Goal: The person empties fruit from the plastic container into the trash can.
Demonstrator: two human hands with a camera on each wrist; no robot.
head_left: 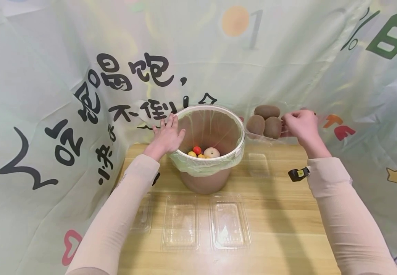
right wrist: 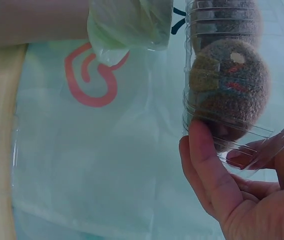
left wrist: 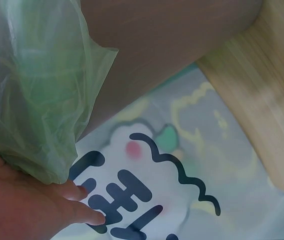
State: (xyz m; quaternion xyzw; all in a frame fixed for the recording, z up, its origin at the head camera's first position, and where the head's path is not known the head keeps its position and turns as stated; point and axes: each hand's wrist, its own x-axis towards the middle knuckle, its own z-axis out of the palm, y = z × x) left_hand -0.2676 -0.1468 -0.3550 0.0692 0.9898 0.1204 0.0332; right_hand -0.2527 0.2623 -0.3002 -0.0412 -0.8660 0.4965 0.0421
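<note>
My right hand (head_left: 300, 124) grips one end of a clear plastic box (right wrist: 186, 100), raised to the right of the bin. Several brown, fuzzy kiwis (head_left: 272, 127) sit inside it. In the right wrist view, fingers and thumb pinch the box's ribbed corner. My left hand (head_left: 167, 138) rests at the left side of the bin's white rim (head_left: 238, 147), fingers spread and extended. A green plastic liner (left wrist: 46, 75) folds over that rim and hangs beside the hand. Inside the brown bin (head_left: 203, 181) lie a pale round fruit (head_left: 212, 152), a small red one (head_left: 197, 150) and small yellow ones (head_left: 192, 154).
Clear plastic trays (head_left: 181, 221) lie on the wooden table (head_left: 270, 229) in front of the bin. Another clear piece (head_left: 258, 165) is on the table's right side. A printed cloth (head_left: 288, 46) hangs around the table at the back and sides.
</note>
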